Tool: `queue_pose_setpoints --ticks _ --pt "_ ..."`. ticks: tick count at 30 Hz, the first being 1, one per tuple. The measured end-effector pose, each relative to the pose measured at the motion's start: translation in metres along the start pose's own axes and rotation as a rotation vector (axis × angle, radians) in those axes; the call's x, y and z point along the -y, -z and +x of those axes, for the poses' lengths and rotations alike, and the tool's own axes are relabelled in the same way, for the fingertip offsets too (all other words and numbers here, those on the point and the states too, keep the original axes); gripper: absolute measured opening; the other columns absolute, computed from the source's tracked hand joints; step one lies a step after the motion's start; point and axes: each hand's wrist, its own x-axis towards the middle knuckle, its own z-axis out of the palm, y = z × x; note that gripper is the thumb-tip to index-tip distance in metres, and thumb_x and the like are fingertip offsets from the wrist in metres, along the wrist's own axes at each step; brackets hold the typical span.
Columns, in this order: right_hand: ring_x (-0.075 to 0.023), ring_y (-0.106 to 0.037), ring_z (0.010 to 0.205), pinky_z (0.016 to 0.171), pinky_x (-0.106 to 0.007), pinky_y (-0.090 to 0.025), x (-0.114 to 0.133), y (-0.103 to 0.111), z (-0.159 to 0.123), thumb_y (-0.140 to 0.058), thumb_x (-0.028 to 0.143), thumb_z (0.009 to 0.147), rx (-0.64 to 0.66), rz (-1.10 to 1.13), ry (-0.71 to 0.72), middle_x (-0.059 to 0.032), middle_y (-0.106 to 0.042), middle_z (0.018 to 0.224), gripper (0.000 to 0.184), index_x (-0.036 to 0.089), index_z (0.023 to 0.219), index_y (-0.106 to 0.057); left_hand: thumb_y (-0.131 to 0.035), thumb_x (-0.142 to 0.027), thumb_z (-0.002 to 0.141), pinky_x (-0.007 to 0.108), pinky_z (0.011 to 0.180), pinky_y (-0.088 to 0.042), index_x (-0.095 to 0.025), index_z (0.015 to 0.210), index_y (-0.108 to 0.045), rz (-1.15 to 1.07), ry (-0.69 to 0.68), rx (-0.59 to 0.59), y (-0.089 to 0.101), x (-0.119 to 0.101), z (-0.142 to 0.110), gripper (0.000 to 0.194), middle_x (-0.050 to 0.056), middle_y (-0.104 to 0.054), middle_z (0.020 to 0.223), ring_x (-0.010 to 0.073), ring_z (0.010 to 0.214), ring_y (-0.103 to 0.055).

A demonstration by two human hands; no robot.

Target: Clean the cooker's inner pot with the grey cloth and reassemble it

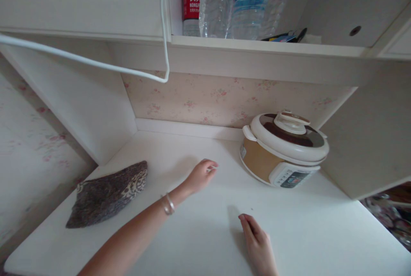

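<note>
My left hand is over the middle of the white countertop, its fingers curled in. A pale patch shows between thumb and fingers; whether it is a thing or the counter behind, I cannot tell. Two bracelets circle that wrist. Lower down and to the right, my right hand is closed, the thumb pressed along the bent fingers, and whatever it may hold is hidden. A small dark speck lies on the counter just beyond it. The nearest large thing to both hands is a white and tan electric cooker, lid on.
A dark patterned cloth item lies at the left. Overhead, a shelf holds several plastic bottles. A white wire loop hangs across the upper left. Side panels bound the counter, with flowered wallpaper behind.
</note>
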Motion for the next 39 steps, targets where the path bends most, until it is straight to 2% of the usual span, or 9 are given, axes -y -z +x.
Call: queue_pose_setpoints --ticks 5,8,14,18,21,24,27,31,39 --pt "-0.0217 -0.061 0.081 0.073 -0.025 -0.045 -0.003 -0.004 0.003 -0.047 0.062 0.083 0.020 -0.015 -0.012 -0.0026 -0.068 0.085 0.045 0.023 0.088 -0.067 -0.052 -0.040 0.086 0.035 0.102 -0.043 -0.026 0.109 -0.061 0.487 0.020 -0.329 0.123 0.038 -0.103 0.028 0.006 -0.062 0.116 0.0212 0.111 -0.057" --pt "-0.0233 -0.061 0.089 0.077 -0.026 -0.044 -0.006 -0.008 0.007 -0.047 0.063 0.082 0.035 -0.014 -0.036 -0.0049 -0.069 0.091 0.047 0.021 0.090 -0.067 -0.062 -0.052 0.077 0.042 0.108 -0.036 -0.021 0.125 -0.054 0.764 0.128 -0.330 0.180 0.065 -0.159 0.058 0.010 -0.057 0.128 0.0273 0.122 -0.050" --pt "-0.0213 -0.059 0.082 0.071 -0.027 -0.044 0.007 -0.032 0.001 -0.051 0.065 0.078 0.037 0.058 -0.090 -0.0052 -0.067 0.083 0.048 0.020 0.086 -0.066 -0.056 -0.045 0.079 0.040 0.104 -0.041 -0.014 0.126 -0.057 1.044 0.230 -0.241 0.222 0.125 -0.214 0.056 0.013 -0.059 0.129 0.0297 0.119 -0.055" --pt "-0.0120 -0.041 0.044 0.042 -0.023 -0.031 0.038 -0.076 -0.027 -0.055 0.070 0.072 0.370 0.332 -0.245 0.0035 -0.045 0.050 0.054 0.018 0.082 -0.063 -0.037 -0.034 0.092 0.036 0.084 -0.051 -0.012 0.129 -0.054 1.087 0.348 -0.354 0.197 0.111 -0.200 0.047 0.015 -0.065 0.121 0.0288 0.103 -0.065" --pt "-0.0177 -0.059 0.066 0.046 -0.024 -0.042 0.070 -0.111 -0.047 -0.071 0.063 0.063 0.652 0.674 -0.390 -0.0035 -0.061 0.085 0.063 0.020 0.108 -0.059 -0.036 -0.037 0.094 0.034 0.072 -0.053 -0.012 0.131 -0.054 1.078 0.407 -0.392 0.146 0.074 -0.178 0.048 0.016 -0.065 0.120 0.0284 0.088 -0.070" --pt "-0.0223 -0.059 0.105 0.073 -0.033 -0.052 0.096 -0.133 -0.055 -0.073 0.055 0.068 0.632 0.939 -0.467 -0.0075 -0.050 0.133 0.073 0.028 0.131 -0.047 -0.040 -0.031 0.093 0.031 0.077 -0.053 -0.018 0.135 -0.051 0.959 0.288 -0.289 0.076 0.038 -0.161 0.046 0.013 -0.064 0.123 0.0254 0.094 -0.069" --pt "-0.0224 -0.056 0.113 0.087 -0.034 -0.049 0.106 -0.135 -0.049 -0.065 0.053 0.079 0.443 1.062 -0.447 -0.0070 -0.054 0.133 0.061 0.023 0.130 -0.052 -0.046 -0.017 0.085 0.034 0.096 -0.048 -0.016 0.141 -0.045 0.744 0.157 -0.091 0.011 0.014 -0.156 0.056 0.011 -0.055 0.136 0.0248 0.118 -0.058" --pt "-0.0244 -0.062 0.105 0.091 -0.034 -0.049 0.094 -0.101 -0.027 -0.064 0.053 0.079 0.190 0.984 -0.460 -0.0084 -0.068 0.110 0.050 0.014 0.111 -0.067 -0.049 -0.017 0.082 0.035 0.113 -0.033 -0.012 0.142 -0.044 0.411 0.052 0.118 -0.026 -0.006 -0.159 0.060 0.012 -0.043 0.146 0.0247 0.134 -0.042" --pt "-0.0276 -0.069 0.088 0.081 -0.037 -0.055 0.058 0.069 0.016 -0.076 0.036 0.069 0.063 0.860 -0.561 -0.0129 -0.072 0.102 0.057 0.013 0.119 -0.061 -0.050 -0.044 0.089 0.029 0.080 -0.052 -0.016 0.103 -0.068 -0.227 0.284 0.094 0.012 0.003 -0.148 0.036 0.009 -0.070 0.099 0.0189 0.086 -0.067"
